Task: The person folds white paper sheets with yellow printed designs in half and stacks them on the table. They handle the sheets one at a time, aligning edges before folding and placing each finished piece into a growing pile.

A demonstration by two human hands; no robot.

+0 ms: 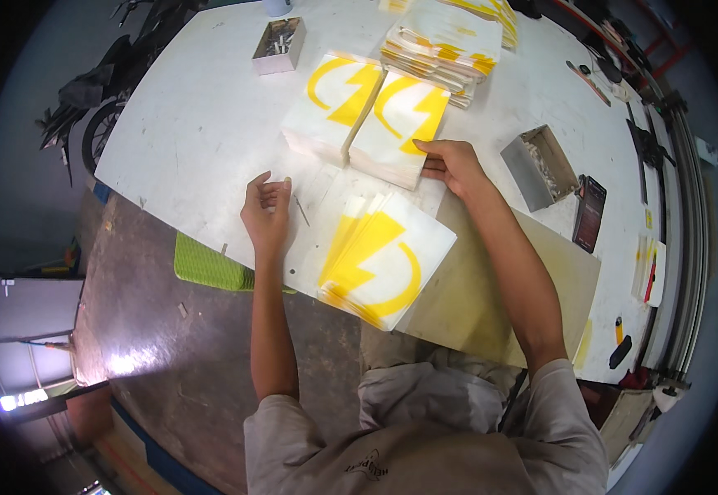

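Note:
Two neat stacks of white sheets with a yellow lightning-bolt print stand side by side, the left stack (326,103) and the right stack (396,136). My right hand (458,165) is at the near right corner of the right stack, thumb on its top and fingers against its side. My left hand (266,214) hovers over the table with fingers loosely curled and apart, holding nothing. Between my forearms, a fanned pile of the same printed sheets (388,264) lies at the table's near edge. Whether these are flat sheets or bags I cannot tell.
More printed sheets (441,49) are heaped at the back. A box of small metal pieces (279,45) stands far left, another open box (540,169) at right beside a phone (590,214). A yellowish board (499,280) lies under my right arm; a green woven seat (210,266) sits below the table edge.

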